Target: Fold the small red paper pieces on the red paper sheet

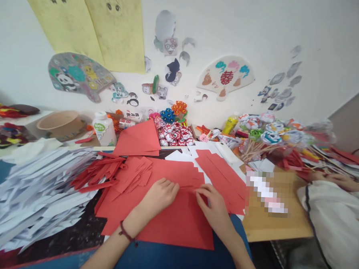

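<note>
Wall [251,26] above; centre, left hand [177,185] and right hand [196,191] clamped on red strip [186,187], ends hidden by fingers; worktop [270,231], right, partly pixelated.

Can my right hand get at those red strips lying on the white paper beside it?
Probably yes. The red strips lie uncovered just to the right of your right hand, with nothing visible between, though its fingers look busy at the red paper.

Two bare hands, left [162,193] and right [211,200], over red paper [177,226]
</note>
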The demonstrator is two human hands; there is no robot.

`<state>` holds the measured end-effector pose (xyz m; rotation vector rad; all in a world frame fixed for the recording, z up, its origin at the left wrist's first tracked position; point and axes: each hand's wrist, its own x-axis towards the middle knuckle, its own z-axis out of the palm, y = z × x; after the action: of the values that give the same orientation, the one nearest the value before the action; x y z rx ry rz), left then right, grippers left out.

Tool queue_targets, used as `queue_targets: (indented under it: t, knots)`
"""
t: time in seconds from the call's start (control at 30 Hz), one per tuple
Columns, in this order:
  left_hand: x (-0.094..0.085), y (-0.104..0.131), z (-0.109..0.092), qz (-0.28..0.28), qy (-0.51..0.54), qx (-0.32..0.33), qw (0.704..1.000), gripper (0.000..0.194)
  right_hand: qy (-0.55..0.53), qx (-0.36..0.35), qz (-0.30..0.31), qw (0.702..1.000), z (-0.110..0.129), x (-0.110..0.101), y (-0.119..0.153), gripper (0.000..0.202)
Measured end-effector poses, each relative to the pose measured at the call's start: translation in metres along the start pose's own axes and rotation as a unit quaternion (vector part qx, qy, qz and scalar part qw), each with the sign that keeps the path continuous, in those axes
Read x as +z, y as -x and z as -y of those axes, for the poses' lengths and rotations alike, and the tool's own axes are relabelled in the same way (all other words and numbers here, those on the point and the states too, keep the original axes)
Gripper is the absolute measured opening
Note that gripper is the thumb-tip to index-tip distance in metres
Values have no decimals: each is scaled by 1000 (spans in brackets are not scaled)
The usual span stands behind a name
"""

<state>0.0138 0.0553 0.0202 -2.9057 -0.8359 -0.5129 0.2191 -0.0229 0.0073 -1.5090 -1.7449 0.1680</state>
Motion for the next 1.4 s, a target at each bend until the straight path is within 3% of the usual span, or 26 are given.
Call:
queue_targets:
  t: [0.07,0.13,0.23,0.33,0.4,0.53,0.6,0.73,0.8,0.93,1.0,1.1,1.17,1.23,1.4]
  knots:
    - [-6,0,-1,-51,144,-114,982,28,-84,28,14,996,-4,4,-15,24]
    - [-10,-2,-3,-77,318,-202,923,35,-187,37,67,979,-2,8,-30,33]
    - [-10,-4,-5,-43,539,-236,807,43,-302,19,176,937,14,13,-49,38]
    - [-6,-2,-5,-27,648,-245,721,46,-322,17,165,932,30,17,-58,40]
    - [-5,1,-4,-39,668,-259,697,47,-331,25,154,931,36,20,-60,41]
    - [-9,8,-1,-50,675,-294,675,45,-385,48,174,905,37,26,-58,42]
    - [-12,11,0,-45,675,-283,680,43,-393,57,171,902,34,28,-58,42]
    - [-16,15,0,-40,619,-248,745,43,-331,78,139,930,25,34,-59,39]
    - [-16,17,-1,-22,602,-240,761,41,-318,83,136,935,21,38,-59,39]
    - [-15,20,0,12,653,-205,729,40,-366,97,161,912,16,41,-56,39]
    - [-13,22,1,14,651,-205,731,41,-393,106,177,896,17,39,-55,38]
    - [-12,24,1,-2,564,-234,792,38,-412,115,209,879,21,33,-53,35]
    - [-11,24,-1,-27,466,-262,845,39,-398,113,220,883,23,30,-52,33]
    - [-9,22,-3,-51,385,-284,877,36,-368,110,221,897,24,31,-50,37]
    - [-2,14,4,-86,320,-337,881,27,-300,136,279,902,22,36,-48,34]
